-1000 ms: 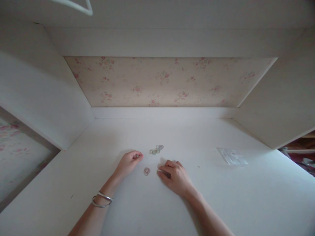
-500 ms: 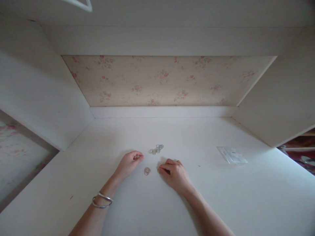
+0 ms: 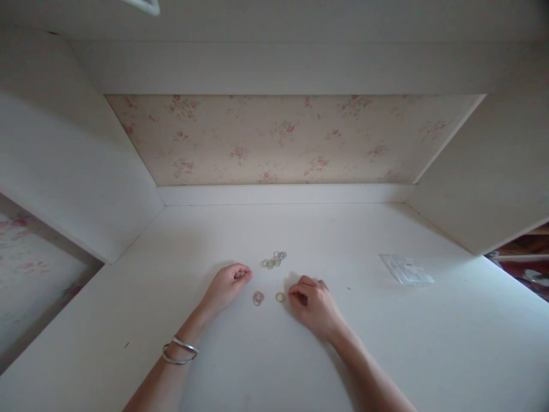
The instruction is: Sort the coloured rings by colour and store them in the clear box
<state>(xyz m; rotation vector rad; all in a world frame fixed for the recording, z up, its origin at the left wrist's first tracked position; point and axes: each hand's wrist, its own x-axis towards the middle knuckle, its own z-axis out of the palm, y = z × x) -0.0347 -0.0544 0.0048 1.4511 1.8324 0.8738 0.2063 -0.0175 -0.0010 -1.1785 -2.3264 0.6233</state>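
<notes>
Small thin rings, like little elastic bands, lie on the white tabletop in front of me. A loose pile of pale green, yellowish and grey rings (image 3: 271, 262) is the farthest off. Closer to me is a small pinkish cluster of rings (image 3: 258, 298). To its right lies a yellow ring (image 3: 280, 297). My left hand (image 3: 229, 284) rests left of the pile, its fingers curled and thumb pressed in; what they hold is too small to make out. Just right of the yellow ring, my right hand (image 3: 315, 303) has thumb and forefinger together, with nothing visible between them.
A clear plastic bag (image 3: 405, 270) lies on the white tabletop (image 3: 450, 343) to the right. White side panels (image 3: 86, 154) flank the surface, and a floral-papered wall (image 3: 283, 140) stands behind it. Tiny dark specks lie on the tabletop.
My right hand has drawn a little to the right, away from the yellow ring, which now shows fully on the table. The left hand keeps its curled pose.
</notes>
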